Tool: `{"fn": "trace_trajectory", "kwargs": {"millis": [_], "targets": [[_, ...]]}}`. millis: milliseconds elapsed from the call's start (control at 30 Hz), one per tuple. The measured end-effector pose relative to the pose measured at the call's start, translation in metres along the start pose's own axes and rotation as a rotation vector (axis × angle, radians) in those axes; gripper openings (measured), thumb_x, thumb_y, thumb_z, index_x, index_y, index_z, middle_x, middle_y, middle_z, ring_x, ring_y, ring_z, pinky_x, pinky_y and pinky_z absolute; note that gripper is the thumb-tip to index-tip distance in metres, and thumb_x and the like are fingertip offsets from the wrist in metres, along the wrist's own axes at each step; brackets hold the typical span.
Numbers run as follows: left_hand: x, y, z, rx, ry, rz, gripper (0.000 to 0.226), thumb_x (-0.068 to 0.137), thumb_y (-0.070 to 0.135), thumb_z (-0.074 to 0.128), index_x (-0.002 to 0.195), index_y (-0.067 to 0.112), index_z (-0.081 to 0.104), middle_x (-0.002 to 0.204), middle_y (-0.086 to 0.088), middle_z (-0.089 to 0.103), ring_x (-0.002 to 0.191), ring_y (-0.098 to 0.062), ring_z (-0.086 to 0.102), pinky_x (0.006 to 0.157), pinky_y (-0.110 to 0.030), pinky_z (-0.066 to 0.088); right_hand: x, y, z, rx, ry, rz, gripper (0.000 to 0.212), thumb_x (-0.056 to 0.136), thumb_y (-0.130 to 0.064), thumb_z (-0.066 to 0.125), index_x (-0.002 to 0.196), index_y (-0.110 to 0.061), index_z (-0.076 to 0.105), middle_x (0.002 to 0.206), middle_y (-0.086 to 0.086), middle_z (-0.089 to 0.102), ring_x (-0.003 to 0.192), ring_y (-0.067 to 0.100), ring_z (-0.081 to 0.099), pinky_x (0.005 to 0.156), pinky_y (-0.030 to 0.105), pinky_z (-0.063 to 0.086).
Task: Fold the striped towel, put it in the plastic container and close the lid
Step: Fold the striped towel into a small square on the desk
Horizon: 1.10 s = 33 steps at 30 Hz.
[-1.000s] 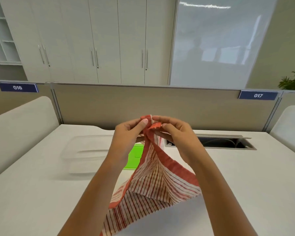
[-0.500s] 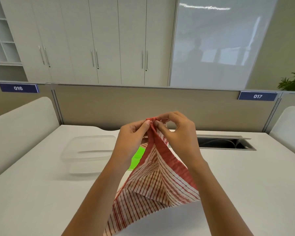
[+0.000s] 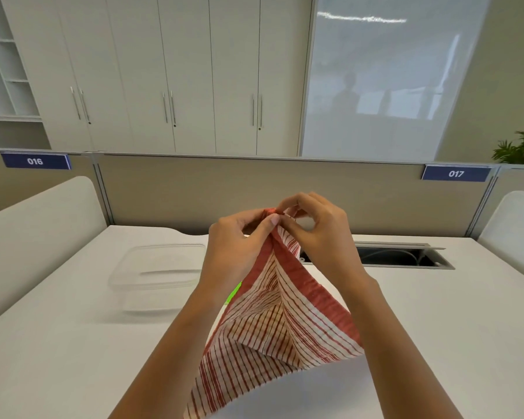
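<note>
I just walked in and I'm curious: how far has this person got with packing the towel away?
Early days. Nothing looks finished: the striped towel hangs half-gathered, not yet folded flat. In hand: the left hand and right hand pinch its corners together above the table. Left: finish folding, lay it in the clear plastic container, which holds no towel, then close the lid; I cannot tell the lid apart here.

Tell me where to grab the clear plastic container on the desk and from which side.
Take the plastic container by its long near rim, reaching in from the left, probably with the left hand. It lies flat and shallow on the table, left of the hanging striped towel, so that side is open. Both hands, the right hand included, pinch the towel's top corners now.
</note>
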<state>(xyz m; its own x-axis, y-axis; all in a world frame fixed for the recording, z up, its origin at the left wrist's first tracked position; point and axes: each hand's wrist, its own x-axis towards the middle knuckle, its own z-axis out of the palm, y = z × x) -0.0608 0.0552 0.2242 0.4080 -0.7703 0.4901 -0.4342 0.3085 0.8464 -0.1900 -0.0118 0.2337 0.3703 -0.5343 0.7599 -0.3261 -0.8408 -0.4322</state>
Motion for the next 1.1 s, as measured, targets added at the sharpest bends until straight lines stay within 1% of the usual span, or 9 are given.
{"fn": "trace_trajectory", "kwargs": {"millis": [133,267,367,467,700,800,900,1000,1100], "targets": [[0.005,0.012,-0.008,0.046,0.014,0.056,0.015,0.089,0.037,0.054,0.080,0.043,0.065,0.067,0.024,0.065,0.067,0.011,0.064,0.053,-0.002,0.045,0.003,0.011,-0.010,0.070,-0.167,0.078,0.025,0.080,-0.059,0.050,0.090,-0.037,0.056,0.074,-0.013,0.064,0.075,0.003,0.061,0.067,0.020,0.053],[0.024,0.018,-0.034,-0.019,0.163,0.061,0.015,0.092,0.038,0.048,0.088,0.034,0.062,0.080,0.015,0.066,0.076,-0.005,0.065,0.069,-0.021,0.051,0.003,0.036,-0.027,-0.273,-0.212,0.058,0.054,0.073,-0.073,0.030,0.088,-0.030,0.060,0.076,-0.009,0.063,0.071,0.003,0.051,0.084,0.031,0.033],[0.034,0.016,-0.054,-0.065,0.191,0.001,0.019,0.093,0.041,0.044,0.089,0.034,0.060,0.080,0.009,0.066,0.073,-0.012,0.064,0.064,-0.023,0.049,0.003,0.046,-0.045,-0.509,-0.114,-0.024,0.059,0.076,-0.069,0.033,0.086,-0.021,0.067,0.084,-0.002,0.066,0.076,0.013,0.049,0.078,0.026,0.021],[0.037,0.013,-0.064,-0.098,0.204,-0.030,0.026,0.094,0.042,0.039,0.096,0.028,0.061,0.079,0.008,0.066,0.069,-0.008,0.063,0.060,-0.019,0.047,0.006,0.045,-0.057,-0.620,-0.007,-0.095,0.052,0.078,-0.062,0.043,0.087,-0.017,0.068,0.103,0.007,0.064,0.093,0.024,0.056,0.083,0.034,0.030],[0.033,0.027,-0.045,-0.342,0.266,-0.120,0.028,0.098,0.037,0.035,0.087,0.030,0.059,0.084,0.006,0.067,0.080,-0.009,0.066,0.072,-0.027,0.055,0.013,0.015,-0.055,-0.199,0.202,0.014,0.023,0.087,-0.024,0.061,0.099,-0.007,0.050,0.095,0.007,0.060,0.080,0.014,0.054,0.073,0.027,0.049],[0.029,0.037,-0.030,-0.349,0.178,-0.056,0.024,0.097,0.037,0.037,0.094,0.030,0.060,0.102,-0.002,0.068,0.099,-0.019,0.065,0.090,-0.038,0.054,0.013,-0.005,-0.047,-0.160,0.351,-0.003,0.026,0.084,-0.002,0.053,0.109,-0.005,0.046,0.117,0.009,0.055,0.103,0.007,0.048,0.088,0.029,0.049],[0.028,0.047,-0.013,-0.379,-0.020,0.027,0.021,0.094,0.032,0.047,0.100,0.024,0.066,0.108,-0.009,0.069,0.106,-0.028,0.064,0.098,-0.048,0.048,0.014,-0.029,-0.032,-0.137,0.308,-0.084,0.036,0.087,-0.016,0.052,0.122,-0.012,0.044,0.133,0.003,0.047,0.120,0.005,0.040,0.101,0.020,0.039],[0.031,0.052,-0.001,-0.450,-0.213,0.026,0.021,0.090,0.031,0.054,0.102,0.025,0.070,0.102,-0.005,0.073,0.099,-0.022,0.068,0.087,-0.038,0.054,0.018,-0.043,-0.020,-0.078,0.173,-0.034,0.043,0.093,-0.041,0.045,0.132,-0.022,0.040,0.127,-0.004,0.053,0.108,-0.003,0.047,0.088,0.000,0.036],[0.038,0.051,0.001,-0.678,-0.225,-0.044,0.017,0.088,0.023,0.059,0.098,0.023,0.072,0.090,0.001,0.076,0.087,-0.014,0.071,0.071,-0.023,0.056,0.023,-0.041,-0.020,-0.056,0.175,0.036,0.043,0.092,-0.049,0.043,0.127,-0.025,0.048,0.111,-0.003,0.065,0.096,0.005,0.059,0.082,0.015,0.049]]}}
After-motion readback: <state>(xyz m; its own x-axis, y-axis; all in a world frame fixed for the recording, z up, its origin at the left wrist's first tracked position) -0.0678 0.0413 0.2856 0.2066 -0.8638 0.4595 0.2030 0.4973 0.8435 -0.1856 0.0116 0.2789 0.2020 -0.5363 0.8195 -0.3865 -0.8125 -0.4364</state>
